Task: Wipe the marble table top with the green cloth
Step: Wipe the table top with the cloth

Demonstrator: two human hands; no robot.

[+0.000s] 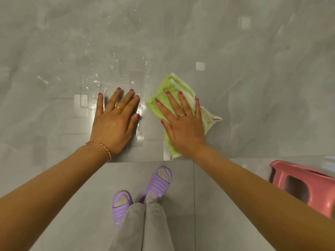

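The grey marble table top [253,78] fills the upper part of the head view, its near edge running just above my feet. A folded green cloth [164,92] with white trim lies on it right of centre. My right hand [181,124] presses flat on the cloth with straight, spread fingers. My left hand [116,120] rests flat on the bare marble just left of the cloth, fingers straight. Water droplets [97,83] are scattered on the marble beyond and left of my left hand.
A pink plastic stool [304,185] stands on the tiled floor at the lower right, close to the table's edge. My feet in purple slippers [157,182] are on the floor below the table edge.
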